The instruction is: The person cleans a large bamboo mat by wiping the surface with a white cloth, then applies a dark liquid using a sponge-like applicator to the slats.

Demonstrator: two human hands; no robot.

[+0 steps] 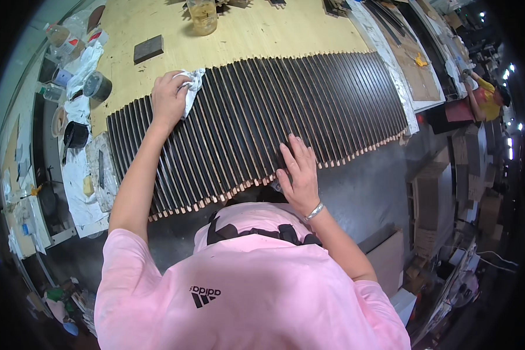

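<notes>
A long row of narrow dark slats [248, 116] with pale ends lies side by side across the table in front of me. At the row's far edge, left of the middle, my left hand [169, 99] is closed on a crumpled white cloth [193, 87], which rests against the slats. My right hand [300, 178] lies over the near ends of the slats, right of the middle. Its fingers are stretched out and a little apart, with nothing held. A silver bracelet [315, 211] circles that wrist.
A dark flat block [148, 49] and a clear cup of yellowish liquid [203, 17] stand on the table [245, 35] beyond the slats. Dark-filled containers, including a black cup [76, 135], and bottles line the left side. Another person [484, 96] works at far right, near stacked cardboard [434, 204].
</notes>
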